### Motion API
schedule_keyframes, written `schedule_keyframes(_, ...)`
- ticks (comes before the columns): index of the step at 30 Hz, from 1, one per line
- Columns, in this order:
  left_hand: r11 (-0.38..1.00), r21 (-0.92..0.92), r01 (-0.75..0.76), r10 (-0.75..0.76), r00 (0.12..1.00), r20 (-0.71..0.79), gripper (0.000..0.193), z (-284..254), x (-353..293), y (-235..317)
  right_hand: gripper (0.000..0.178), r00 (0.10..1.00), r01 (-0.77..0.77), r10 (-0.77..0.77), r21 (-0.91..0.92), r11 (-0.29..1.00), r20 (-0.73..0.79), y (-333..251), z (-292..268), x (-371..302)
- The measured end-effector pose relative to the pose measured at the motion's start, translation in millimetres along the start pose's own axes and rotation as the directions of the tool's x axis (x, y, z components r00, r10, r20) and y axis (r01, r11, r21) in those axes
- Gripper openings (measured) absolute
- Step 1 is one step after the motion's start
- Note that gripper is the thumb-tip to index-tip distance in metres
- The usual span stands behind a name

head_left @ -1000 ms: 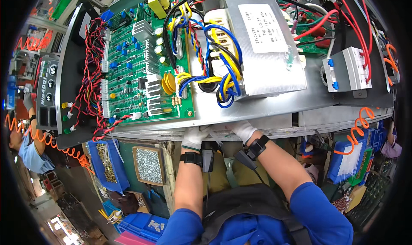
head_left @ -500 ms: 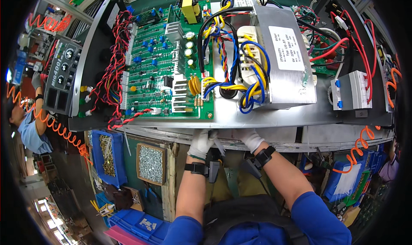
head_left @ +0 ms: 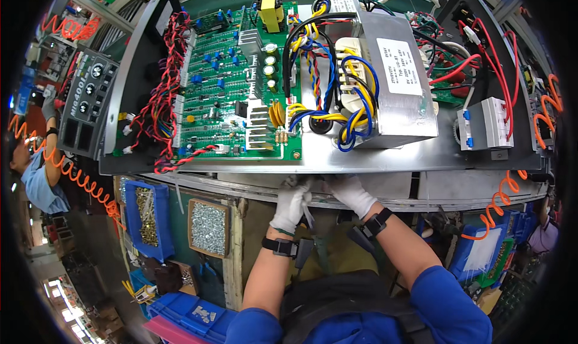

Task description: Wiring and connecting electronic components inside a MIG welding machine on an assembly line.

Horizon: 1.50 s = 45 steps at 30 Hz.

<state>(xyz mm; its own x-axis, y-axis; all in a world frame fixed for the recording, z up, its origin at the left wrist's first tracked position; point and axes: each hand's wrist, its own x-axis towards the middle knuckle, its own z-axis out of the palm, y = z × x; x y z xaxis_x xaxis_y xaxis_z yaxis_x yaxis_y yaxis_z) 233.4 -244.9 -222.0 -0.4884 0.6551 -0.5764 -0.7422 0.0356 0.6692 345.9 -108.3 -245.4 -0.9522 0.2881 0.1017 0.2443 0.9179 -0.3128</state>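
Observation:
My left hand (head_left: 291, 204), in a white glove, is closed just below the front edge of the metal chassis (head_left: 337, 164). A thin whitish strip hangs beside its fingers; what they pinch is too small and shaded to name. My right hand (head_left: 352, 194), also gloved, reaches in close to the left one, its fingertips hidden in shadow under the edge. Above both hands, the chassis carries a green circuit board (head_left: 211, 103), a large metal-cased transformer (head_left: 400, 85), looped blue and yellow wires (head_left: 361, 118) and a grey switch block (head_left: 489, 127).
A control panel with knobs (head_left: 90, 103) stands at the left. Below are a blue bin of brass-coloured screws (head_left: 164, 223) and a box of silver fasteners (head_left: 208, 228). Orange coiled hoses (head_left: 78, 178) hang at both sides. A co-worker (head_left: 45, 175) is at far left.
The chassis appears slightly higher and shifted in the view. My left hand has turned and come a little nearer the right one, and more of its glove shows.

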Motion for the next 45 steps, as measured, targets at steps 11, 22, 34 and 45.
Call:
schedule_keyframes(11,0.823,-0.559,0.096,-0.024,0.991,0.135,0.023,-5,19,-21,0.031,0.846,-0.495,0.364,0.828,0.265,0.389,-17,-12,1)
schedule_keyframes(22,0.914,-0.402,0.05,-0.008,0.995,0.104,0.018,-13,16,-19,0.035,0.857,-0.501,0.243,0.625,0.599,0.454,0,-10,9)
schedule_keyframes(34,0.974,0.102,-0.203,0.186,0.97,0.157,0.011,-31,27,-17,0.02,0.998,-0.022,-0.008,0.477,0.879,0.06,-29,-48,26)
schedule_keyframes(45,0.999,-0.002,0.051,-0.05,0.995,0.081,0.009,-12,18,5,0.015,0.775,-0.417,0.288,0.797,-0.437,0.563,-29,-25,-12)
